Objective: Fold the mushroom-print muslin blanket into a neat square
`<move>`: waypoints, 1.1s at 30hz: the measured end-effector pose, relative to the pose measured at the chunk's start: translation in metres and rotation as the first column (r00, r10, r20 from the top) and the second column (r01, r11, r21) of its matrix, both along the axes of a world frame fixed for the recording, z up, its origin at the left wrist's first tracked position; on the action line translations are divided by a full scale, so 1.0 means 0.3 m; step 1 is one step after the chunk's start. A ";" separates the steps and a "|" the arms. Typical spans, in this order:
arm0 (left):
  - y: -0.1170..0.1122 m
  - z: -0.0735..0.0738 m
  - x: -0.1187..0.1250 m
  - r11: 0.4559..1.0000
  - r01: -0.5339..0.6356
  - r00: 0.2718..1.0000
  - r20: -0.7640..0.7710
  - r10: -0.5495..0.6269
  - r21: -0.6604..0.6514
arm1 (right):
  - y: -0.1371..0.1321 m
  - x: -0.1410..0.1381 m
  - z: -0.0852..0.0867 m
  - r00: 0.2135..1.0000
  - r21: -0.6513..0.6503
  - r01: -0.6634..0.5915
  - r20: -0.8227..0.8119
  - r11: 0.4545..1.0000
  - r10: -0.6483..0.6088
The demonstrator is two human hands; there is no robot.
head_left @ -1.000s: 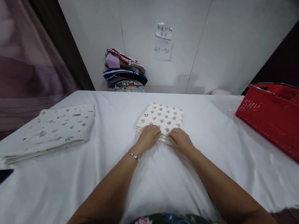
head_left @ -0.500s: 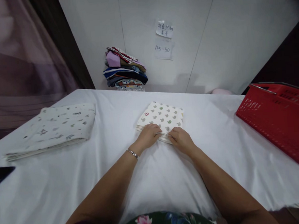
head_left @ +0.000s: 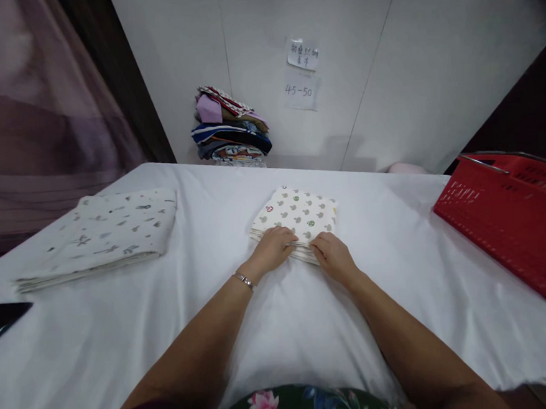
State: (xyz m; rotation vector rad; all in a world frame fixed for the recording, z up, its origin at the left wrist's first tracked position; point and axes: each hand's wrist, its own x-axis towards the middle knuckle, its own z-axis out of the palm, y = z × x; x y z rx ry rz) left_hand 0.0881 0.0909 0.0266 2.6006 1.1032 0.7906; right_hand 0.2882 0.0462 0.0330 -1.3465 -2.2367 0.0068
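In the head view a folded cream cloth (head_left: pixel 296 212) with grey, green and red prints lies in several layers at the middle of the table. My left hand (head_left: pixel 273 248) pinches its near edge from the left, fingers closed on the layers. From the right, my right hand (head_left: pixel 333 253) grips the same near edge, thumb and fingers together. A short stretch of the layered edge shows between the two hands. The fingertips are partly hidden by the hands and the fabric.
A larger folded printed cloth (head_left: pixel 111 231) lies at the left of the white-covered table (head_left: pixel 216 196), beside a dark phone (head_left: pixel 3 320). A red plastic basket (head_left: pixel 512 225) stands at the right. Behind the table's far edge is a stack of folded fabrics (head_left: pixel 230 129) against the wall.
The whole view has shifted slightly. Both hands keep hold of the cloth's near edge, and the cloth itself looks the same.
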 end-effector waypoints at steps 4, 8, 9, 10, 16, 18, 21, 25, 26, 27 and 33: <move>-0.004 0.012 0.004 1.000 -0.018 1.000 -0.012 0.018 0.005 | 0.003 0.003 -0.006 1.000 0.011 -0.018 0.001 1.000 0.018; -0.005 0.032 -0.001 0.999 0.003 1.000 -0.023 -0.002 0.040 | 0.003 0.005 -0.006 0.999 0.006 -0.027 0.018 1.000 0.027; -0.005 0.035 -0.002 0.999 0.003 1.000 -0.030 -0.001 0.049 | 0.002 0.005 -0.004 0.999 -0.002 -0.032 0.031 0.999 0.032; -0.005 0.037 -0.003 0.998 0.001 0.999 -0.042 0.001 0.056 | 0.001 0.005 -0.001 0.998 -0.012 -0.038 0.047 0.999 0.038; -0.004 0.033 -0.006 0.999 0.006 0.994 -0.106 -0.003 0.031 | 0.000 0.005 0.010 0.992 -0.066 -0.045 0.115 0.997 0.052; -0.004 0.033 -0.008 1.000 0.008 0.995 -0.102 -0.007 0.014 | 0.000 0.006 0.008 0.992 -0.072 -0.039 0.121 0.997 0.048; -0.004 0.034 -0.012 1.000 0.006 0.996 -0.084 -0.007 -0.009 | 0.000 0.006 0.004 0.992 -0.073 -0.031 0.118 0.997 0.040; -0.003 0.033 -0.013 1.000 0.000 0.997 -0.081 -0.002 -0.018 | 0.000 0.005 0.001 0.993 -0.064 -0.034 0.107 0.997 0.041; -0.003 0.032 -0.013 1.000 -0.001 0.997 -0.082 0.000 -0.014 | 0.000 0.004 0.000 0.994 -0.058 -0.034 0.105 0.998 0.039; -0.002 0.031 -0.012 1.000 -0.001 0.997 -0.082 0.000 -0.010 | 0.000 0.004 0.000 0.994 -0.053 -0.033 0.103 0.998 0.039; 0.002 0.024 -0.009 1.000 0.005 0.998 -0.066 -0.005 0.001 | -0.002 -0.001 0.005 0.992 -0.040 -0.021 0.121 0.999 0.026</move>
